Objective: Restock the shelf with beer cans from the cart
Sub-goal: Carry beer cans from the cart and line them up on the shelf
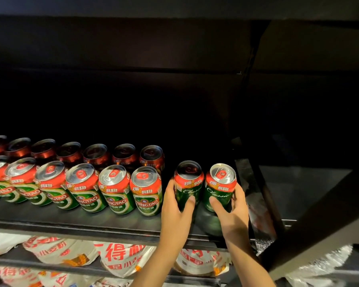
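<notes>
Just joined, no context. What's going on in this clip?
A person is stocking a dark shelf with beer cans. The left hand grips one can and the right hand grips another can, both at the right end of the front row. A second row stands behind. Bagged goods lie on the shelf below.

Above your left thumb (190, 200), the can (188, 183) reads "Classic" in script; above your right thumb (215, 203), its neighbour (220, 187) reads the same. Left of your fingers, the row cans (146, 191) show "TSINGTAO", partly cut off. Below your wrists, white bags (120, 257) carry red Chinese characters.
</notes>
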Tool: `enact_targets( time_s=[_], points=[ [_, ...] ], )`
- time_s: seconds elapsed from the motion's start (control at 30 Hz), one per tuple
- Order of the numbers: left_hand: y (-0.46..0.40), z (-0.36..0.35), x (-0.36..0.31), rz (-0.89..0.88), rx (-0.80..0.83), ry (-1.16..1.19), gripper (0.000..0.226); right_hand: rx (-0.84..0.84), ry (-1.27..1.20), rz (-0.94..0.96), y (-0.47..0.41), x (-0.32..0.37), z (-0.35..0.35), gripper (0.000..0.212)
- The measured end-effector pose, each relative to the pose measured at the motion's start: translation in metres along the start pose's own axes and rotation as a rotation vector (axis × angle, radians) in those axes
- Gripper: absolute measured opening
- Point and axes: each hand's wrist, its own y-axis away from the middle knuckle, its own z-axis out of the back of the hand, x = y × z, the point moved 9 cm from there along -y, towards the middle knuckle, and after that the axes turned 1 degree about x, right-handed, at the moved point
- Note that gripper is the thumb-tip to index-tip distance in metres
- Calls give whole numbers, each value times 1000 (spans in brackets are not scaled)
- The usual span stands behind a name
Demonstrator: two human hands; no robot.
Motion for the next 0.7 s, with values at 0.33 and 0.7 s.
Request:
enact_targets(
  time_s=[0.33,0.7],
  points=[
    [1,1,7,27,-23,-13,66,-28,-7,-28,1,2,1,69],
    [1,-7,6,19,70,-63,64,10,-64,-26,4,8,-2,72]
  ],
)
